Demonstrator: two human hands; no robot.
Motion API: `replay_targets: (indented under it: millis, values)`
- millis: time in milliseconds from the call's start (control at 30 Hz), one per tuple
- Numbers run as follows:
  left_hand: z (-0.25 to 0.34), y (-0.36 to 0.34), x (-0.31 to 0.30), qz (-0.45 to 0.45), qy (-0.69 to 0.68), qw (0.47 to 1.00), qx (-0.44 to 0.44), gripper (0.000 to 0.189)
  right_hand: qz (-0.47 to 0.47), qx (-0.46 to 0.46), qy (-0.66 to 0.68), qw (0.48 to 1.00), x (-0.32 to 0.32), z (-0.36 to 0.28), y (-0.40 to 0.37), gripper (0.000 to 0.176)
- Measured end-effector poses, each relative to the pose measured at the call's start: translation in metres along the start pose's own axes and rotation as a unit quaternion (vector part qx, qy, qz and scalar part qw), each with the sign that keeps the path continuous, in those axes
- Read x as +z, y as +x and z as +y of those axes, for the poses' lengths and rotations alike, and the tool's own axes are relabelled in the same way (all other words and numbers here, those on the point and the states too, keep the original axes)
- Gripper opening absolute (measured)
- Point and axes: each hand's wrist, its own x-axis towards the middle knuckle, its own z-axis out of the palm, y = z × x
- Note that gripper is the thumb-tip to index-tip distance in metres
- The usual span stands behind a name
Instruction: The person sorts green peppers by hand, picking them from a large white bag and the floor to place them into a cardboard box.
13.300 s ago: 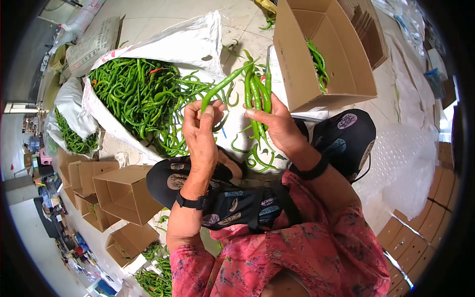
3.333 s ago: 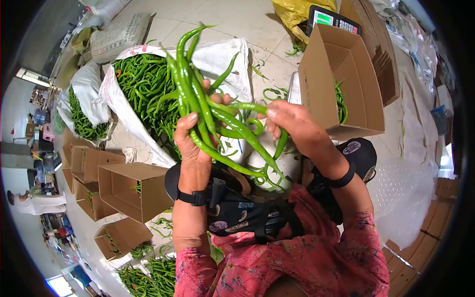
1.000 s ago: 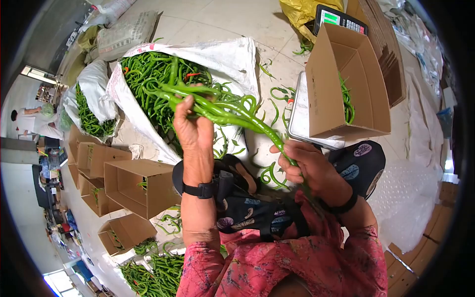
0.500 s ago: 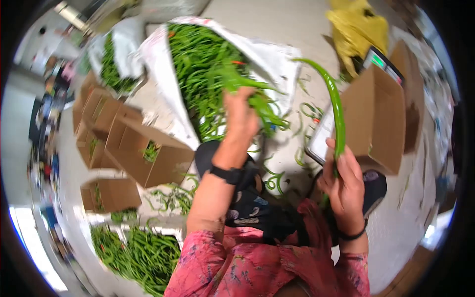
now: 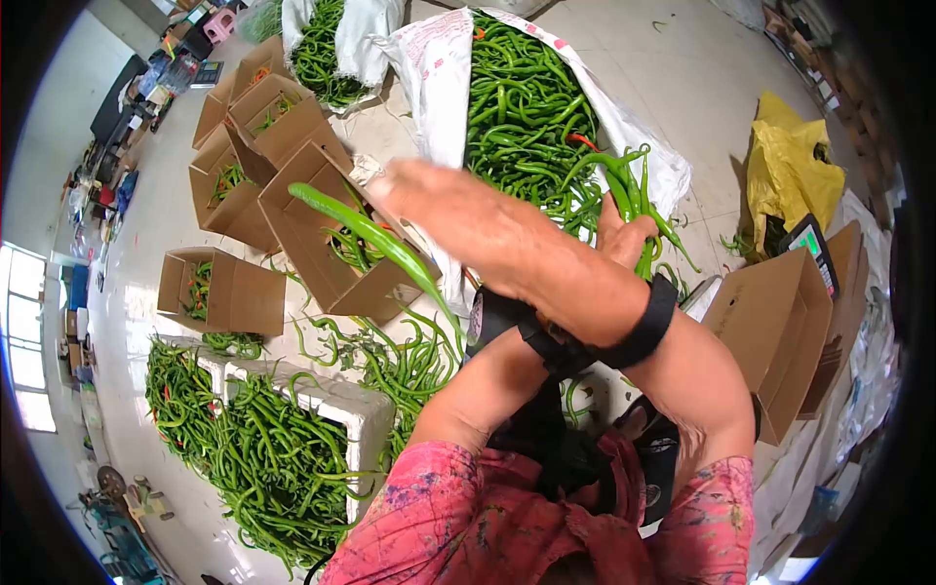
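Observation:
My left hand is closed around a small bunch of long green peppers, at the lower right edge of an open white sack full of green peppers. Crossed over my left arm, my right hand reaches to the left, its fingers smeared by motion. One long green pepper hangs in the air just below it, over an open cardboard box with some peppers inside. Whether my right fingers touch this pepper cannot be made out.
More open cardboard boxes stand at the left, one of them lower down. A white foam box heaped with peppers is at the lower left. On the right are a yellow bag, a scale with a lit display and another carton.
My right hand has swung from the right across my left arm to the left, and the long pepper is now over the box. My left hand has drawn its bunch toward the sack's edge. The view has shifted.

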Motion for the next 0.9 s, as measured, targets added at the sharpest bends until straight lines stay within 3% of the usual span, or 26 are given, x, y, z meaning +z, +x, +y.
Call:
replay_targets:
  millis: [33,100,167,233,300,367,533,633,700,833,900]
  values:
    - [-0.002,0.002,-0.006,0.010,0.034,0.999,0.007,0.051,0.016,0.234,0.075,0.969,0.004,-0.010,0.016,0.067]
    - [-0.035,0.016,-0.023,0.057,0.059,0.993,0.091,0.052,0.073,0.265,0.158,0.949,-0.019,-0.007,0.005,0.060]
    - [-0.027,0.007,-0.028,-0.018,-0.030,0.998,0.046,0.053,0.124,0.243,0.239,0.932,-0.059,-0.024,-0.027,0.039]
    - [0.000,0.003,-0.030,-0.149,-0.195,0.969,-0.013,0.055,0.184,0.239,0.176,0.937,-0.104,-0.038,-0.061,0.038]
    - [0.033,-0.011,-0.009,-0.142,-0.146,0.978,-0.044,0.058,0.267,0.218,0.146,0.927,-0.142,-0.027,-0.106,0.037]
    - [0.032,-0.014,0.003,-0.168,-0.177,0.968,-0.052,0.066,0.355,0.265,0.105,0.891,-0.163,-0.016,-0.151,0.034]
    - [0.030,-0.027,0.028,-0.300,-0.199,0.923,-0.137,0.083,0.372,0.363,0.178,0.836,-0.169,0.005,-0.231,0.038]
    - [0.022,-0.032,0.035,-0.341,-0.165,0.914,-0.144,0.088,0.398,0.355,0.200,0.822,-0.165,0.003,-0.240,0.038]
    - [0.017,-0.034,0.040,-0.342,-0.135,0.920,-0.137,0.087,0.374,0.335,0.147,0.852,-0.165,-0.003,-0.241,0.038]
    - [0.001,-0.043,0.048,-0.317,0.190,0.928,-0.052,0.075,0.334,0.329,0.111,0.876,-0.165,0.000,-0.232,0.037]
    - [0.000,-0.045,0.054,-0.284,0.221,0.932,-0.040,0.064,0.338,0.329,0.082,0.878,-0.165,0.026,-0.249,0.037]
